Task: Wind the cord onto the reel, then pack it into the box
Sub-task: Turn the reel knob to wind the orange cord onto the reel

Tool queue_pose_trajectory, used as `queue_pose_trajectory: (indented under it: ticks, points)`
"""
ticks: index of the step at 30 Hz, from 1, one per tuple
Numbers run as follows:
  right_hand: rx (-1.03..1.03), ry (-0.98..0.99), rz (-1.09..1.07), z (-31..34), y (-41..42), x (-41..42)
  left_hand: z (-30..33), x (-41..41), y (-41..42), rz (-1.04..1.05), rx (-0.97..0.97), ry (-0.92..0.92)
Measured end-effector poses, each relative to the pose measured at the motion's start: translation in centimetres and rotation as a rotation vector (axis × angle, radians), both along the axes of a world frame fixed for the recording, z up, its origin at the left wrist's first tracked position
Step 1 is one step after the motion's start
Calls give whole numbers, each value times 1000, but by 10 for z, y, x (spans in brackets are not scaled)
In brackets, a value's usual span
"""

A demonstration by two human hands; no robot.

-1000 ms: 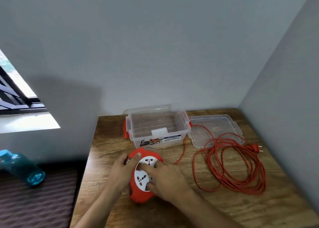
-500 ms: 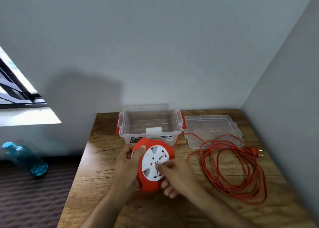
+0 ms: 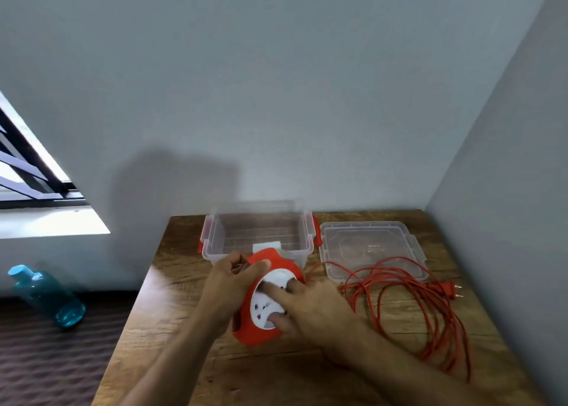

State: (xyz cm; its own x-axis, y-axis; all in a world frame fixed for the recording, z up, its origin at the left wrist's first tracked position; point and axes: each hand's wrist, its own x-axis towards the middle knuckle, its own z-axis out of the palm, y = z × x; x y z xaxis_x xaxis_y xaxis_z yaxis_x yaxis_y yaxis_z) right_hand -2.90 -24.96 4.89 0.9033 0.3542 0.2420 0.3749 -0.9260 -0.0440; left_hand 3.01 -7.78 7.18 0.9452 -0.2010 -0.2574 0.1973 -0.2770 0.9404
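Observation:
An orange cord reel with a white socket face is tilted up off the wooden table. My left hand grips its left rim, thumb over the top edge. My right hand lies on the white face, fingers spread across it. The orange cord runs from the reel's right side into loose loops on the table, ending in an orange plug. A clear plastic box with orange latches stands open just behind the reel.
The box's clear lid lies flat to the right of the box, partly under the cord loops. Walls close the table's back and right sides. A blue bottle lies on the dark floor at the left, below a window.
The reel's white face has turned under my right hand, whose fingers now spread across it instead of pinching near its centre. The view has shifted slightly.

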Motion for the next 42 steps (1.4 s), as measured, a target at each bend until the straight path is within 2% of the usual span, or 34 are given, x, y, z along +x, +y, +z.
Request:
queue_pose_trajectory:
  ticks: [1, 3, 4, 5, 6, 7, 8, 9, 12, 13, 14, 17, 23, 28, 29, 31, 33, 35, 37, 38, 39, 40, 41, 42]
  points:
    - [329, 135, -195, 7, 6, -3, 0, -3, -4, 51, -83, 33]
    - [1200, 332, -575, 4, 27, -14, -1, -9, -12, 152, -182, 60]
    - [1505, 445, -712, 3, 35, -16, -2, -10, -14, 182, -173, 39]
    - [1681, 570, -784, 3, 38, -16, -4, -11, -15, 205, -167, 25]
    - [1770, 686, -805, 5, 38, -17, -5, -11, -14, 220, -174, 25]
    - [1758, 760, -782, 9, 36, -19, -6, -10, -13, 224, -194, 41]
    - [1643, 766, -724, 15, 31, -23, -7, -9, -11, 213, -215, 64]
    - [1394, 669, -648, 18, 25, -25, -7, -8, -8, 198, -229, 86]
    - [337, 162, -202, 22, 1, -26, -7, -7, -6, 148, -203, 110]
    - [126, 87, -35, 23, -6, -22, -7, -6, -6, 133, -183, 116]
    - [-5, 93, 89, 24, -11, -17, -7, -5, -6, 121, -167, 121]
    - [-166, 158, 245, 21, -20, -6, -5, 2, -3, 97, -121, 128]
    - [-348, 138, 531, 25, -20, 11, -1, 21, 4, -18, 33, 144]
    - [-411, 120, 564, 21, -14, 17, 1, 24, 5, -78, 82, 147]
    - [-383, 151, 512, 19, -11, 15, 1, 22, 4, -70, 79, 131]
    - [-235, 215, 242, 15, -4, 7, 1, 16, 2, -6, 4, 134]
    - [97, 212, -142, 12, 9, -5, 2, 9, -3, 74, -88, 136]
    - [608, 313, -490, 9, 32, -19, 1, 0, -9, 100, -98, 75]
    - [1209, 517, -718, 6, 50, -25, -2, -10, -14, 101, -84, 9]
    - [1438, 613, -789, 5, 53, -24, -5, -15, -15, 107, -72, -8]
    - [1544, 695, -827, 6, 52, -25, -7, -18, -14, 115, -64, -12]
    - [1509, 742, -819, 8, 50, -27, -10, -19, -12, 123, -64, 4]
    - [1331, 724, -781, 11, 44, -29, -11, -19, -10, 135, -73, 37]
    - [1020, 638, -714, 13, 36, -32, -11, -17, -8, 144, -86, 79]
